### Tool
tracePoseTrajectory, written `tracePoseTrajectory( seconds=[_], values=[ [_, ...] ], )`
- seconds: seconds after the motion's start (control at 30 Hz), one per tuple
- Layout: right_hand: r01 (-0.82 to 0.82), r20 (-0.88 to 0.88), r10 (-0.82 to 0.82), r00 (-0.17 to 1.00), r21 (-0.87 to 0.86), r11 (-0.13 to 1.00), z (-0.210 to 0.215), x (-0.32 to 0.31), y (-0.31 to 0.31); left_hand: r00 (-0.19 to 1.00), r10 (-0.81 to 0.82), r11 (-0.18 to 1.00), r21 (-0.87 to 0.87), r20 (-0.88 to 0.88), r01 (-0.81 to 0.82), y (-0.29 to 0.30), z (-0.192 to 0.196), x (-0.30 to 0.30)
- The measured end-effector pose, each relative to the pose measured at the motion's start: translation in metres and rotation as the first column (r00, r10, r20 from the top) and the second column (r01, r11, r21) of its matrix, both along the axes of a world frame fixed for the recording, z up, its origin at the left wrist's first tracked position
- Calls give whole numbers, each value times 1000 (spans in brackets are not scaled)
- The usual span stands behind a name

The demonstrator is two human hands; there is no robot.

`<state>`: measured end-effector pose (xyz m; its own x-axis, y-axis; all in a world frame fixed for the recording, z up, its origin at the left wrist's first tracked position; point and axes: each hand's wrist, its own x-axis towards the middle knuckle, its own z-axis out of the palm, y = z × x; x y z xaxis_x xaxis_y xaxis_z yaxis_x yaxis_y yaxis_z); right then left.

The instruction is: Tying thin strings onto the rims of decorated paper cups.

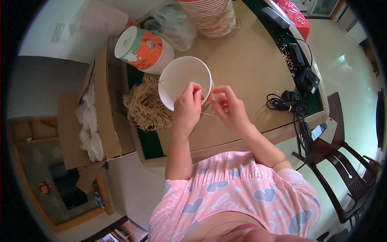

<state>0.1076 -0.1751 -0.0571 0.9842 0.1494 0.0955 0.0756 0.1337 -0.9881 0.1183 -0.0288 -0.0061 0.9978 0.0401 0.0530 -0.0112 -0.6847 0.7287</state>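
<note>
A white-lined paper bucket (179, 74) lies tipped on the table with its round mouth toward me. At the right side of its rim, my left hand (188, 104) pinches a thin tan string (207, 114) with thumb and index finger. Just beside it, my right hand (230, 109) pinches the string too, close to the bucket's orange outer wall. A loose end of the string trails below, between the two hands. Left of the bucket lies a thick bundle of tan strings (147, 105); its right edge is partly behind my left forearm.
A stack of orange-and-green paper buckets (147, 50) lies behind, near a clear plastic bag (171, 26) and a taller bucket stack (213, 18). An open cardboard box (107, 105) stands at left. Black cables (278, 103), adapters and a phone (318, 131) line the table's right edge.
</note>
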Motion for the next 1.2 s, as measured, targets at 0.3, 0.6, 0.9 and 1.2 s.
tracePoseTrajectory(
  seconds=[0.3, 0.6, 0.9, 1.2],
  values=[
    [185, 583, 348, 735, -665, 723, 42, 48, -2, 997, -31, 998, -51, 72, 35, 11, 2, -15],
    [-104, 413, 530, 740, -709, 698, 50, 59, -1, 918, 285, 818, -570, 276, -82, 41, 31, -9],
    [-116, 249, 287, 925, -534, 838, 39, 52, 2, 872, -208, 971, 199, 443, 131, 19, 8, -42],
    [78, 455, 438, 775, -757, 649, 48, 40, 0, 852, -36, 927, 336, 522, -168, 39, -6, -51]
  ],
)
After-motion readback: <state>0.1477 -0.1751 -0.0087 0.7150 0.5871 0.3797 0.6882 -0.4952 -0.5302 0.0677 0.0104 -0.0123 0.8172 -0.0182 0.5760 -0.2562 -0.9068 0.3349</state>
